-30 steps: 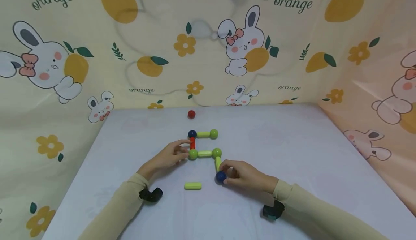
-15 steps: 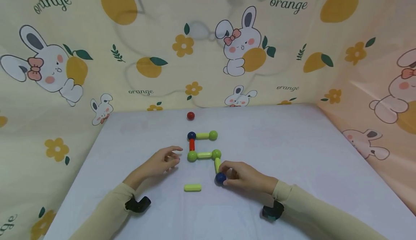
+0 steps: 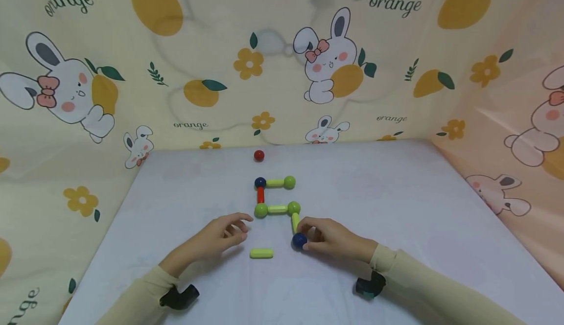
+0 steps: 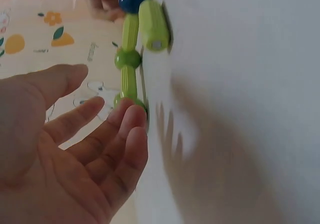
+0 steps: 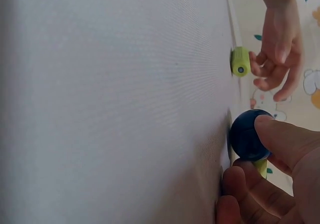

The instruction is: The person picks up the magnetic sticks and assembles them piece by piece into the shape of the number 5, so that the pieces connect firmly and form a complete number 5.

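A chain of magnetic rods and balls lies on the table: a dark blue ball [image 3: 260, 182] joins a green rod [image 3: 275, 183] with a green ball [image 3: 289, 182], and a red rod [image 3: 261, 196] leading to a nearer green ball [image 3: 261, 210]. From there a second green rod [image 3: 277, 209], another green ball [image 3: 293, 208] and a slanting green rod [image 3: 295, 221] reach the near blue ball [image 5: 247, 135]. My right hand [image 3: 332, 237] pinches that near blue ball, thumb on it. My left hand [image 3: 216, 239] hovers with relaxed fingers, holding nothing, left of a loose green rod [image 3: 262, 253].
A single red ball [image 3: 259, 155] sits at the back of the white table [image 3: 374, 183]. A patterned cloth [image 3: 211, 36] rises behind the table and along its sides. Each wrist wears a black camera [image 3: 179, 297].
My left hand has left the red rod and the green ball beside it, moving back left and then nearer, toward the loose green rod. The right hand stays at the near blue ball.
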Available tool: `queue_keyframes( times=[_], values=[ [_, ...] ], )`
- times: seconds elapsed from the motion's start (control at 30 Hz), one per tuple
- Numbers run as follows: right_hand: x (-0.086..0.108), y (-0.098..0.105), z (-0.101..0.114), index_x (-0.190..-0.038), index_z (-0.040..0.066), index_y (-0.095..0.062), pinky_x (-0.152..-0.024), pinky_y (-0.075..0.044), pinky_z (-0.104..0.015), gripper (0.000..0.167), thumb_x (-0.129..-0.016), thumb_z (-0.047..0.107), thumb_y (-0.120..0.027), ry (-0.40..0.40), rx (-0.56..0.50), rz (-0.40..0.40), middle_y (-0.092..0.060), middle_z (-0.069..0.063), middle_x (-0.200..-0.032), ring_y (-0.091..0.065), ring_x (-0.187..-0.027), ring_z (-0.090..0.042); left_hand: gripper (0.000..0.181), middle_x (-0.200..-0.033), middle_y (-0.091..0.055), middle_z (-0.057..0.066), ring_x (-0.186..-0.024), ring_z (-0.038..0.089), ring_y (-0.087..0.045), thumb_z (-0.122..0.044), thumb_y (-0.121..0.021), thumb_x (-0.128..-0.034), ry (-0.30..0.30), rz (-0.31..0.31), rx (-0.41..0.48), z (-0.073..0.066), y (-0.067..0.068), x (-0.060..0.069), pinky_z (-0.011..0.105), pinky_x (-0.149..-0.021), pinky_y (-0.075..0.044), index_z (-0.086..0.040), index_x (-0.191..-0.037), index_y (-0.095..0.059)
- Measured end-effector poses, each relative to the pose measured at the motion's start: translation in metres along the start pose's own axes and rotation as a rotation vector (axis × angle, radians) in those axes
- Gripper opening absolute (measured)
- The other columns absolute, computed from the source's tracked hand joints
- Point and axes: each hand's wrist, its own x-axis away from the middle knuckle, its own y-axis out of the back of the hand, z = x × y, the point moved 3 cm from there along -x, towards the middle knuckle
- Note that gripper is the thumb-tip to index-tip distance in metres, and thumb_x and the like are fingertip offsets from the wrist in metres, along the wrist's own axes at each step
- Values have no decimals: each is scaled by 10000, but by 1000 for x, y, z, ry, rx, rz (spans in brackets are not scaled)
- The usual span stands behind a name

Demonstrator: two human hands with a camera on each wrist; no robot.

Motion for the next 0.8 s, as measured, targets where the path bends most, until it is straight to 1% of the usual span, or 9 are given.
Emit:
queue_keyframes(
  times=[0.17,0.33,0.5,0.6,0.73,0.8],
  values=[
    [-1,4,-3,-1223,225,-605,-676,-515,-209,323,-931,245,-740,9,1,4,-674,65,-1086,-571,-720,-12,435,-1150,-680,80,-981,158,-637,-186,-687,-964,-54,59,-32,-11,-13,-1,210,-785,-523,-105,-1375,-571],
    [-3,8,-3,-1229,191,-607,-666,-506,-206,321,-938,251,-731,37,14,3,-681,42,-1095,-557,-715,-6,434,-1134,-694,70,-961,141,-630,-175,-737,-923,-109,82,-82,-16,-21,-3,214,-782,-522,-85,-1333,-627],
    [-2,7,-2,-1237,162,-608,-670,-502,-203,329,-943,251,-726,43,15,2,-689,8,-1120,-556,-719,-3,384,-1085,-685,-23,-898,93,-572,-168,-763,-900,-82,110,-100,-13,-29,-5,195,-740,-493,-118,-1273,-687],
    [-2,6,-2,-1236,160,-608,-680,-503,-202,329,-941,246,-726,38,11,2,-690,-1,-1130,-561,-726,-2,310,-1021,-673,-57,-855,69,-544,-134,-755,-902,-84,120,-116,-10,-32,-7,193,-722,-478,-124,-1210,-723],
    [-1,5,-4,-1240,159,-607,-689,-504,-202,332,-942,245,-725,44,20,-4,-691,-5,-1143,-561,-732,1,243,-987,-672,-65,-822,43,-534,-94,-720,-922,-88,117,-138,-8,-33,-11,194,-717,-475,-126,-1162,-743],
    [-1,5,-5,-1244,162,-606,-692,-505,-204,334,-944,248,-723,48,24,-7,-690,0,-1144,-560,-736,-1,242,-1007,-676,-66,-825,43,-534,-93,-708,-931,-69,109,-134,-8,-33,-14,193,-723,-471,-133,-1167,-740]
  ],
)
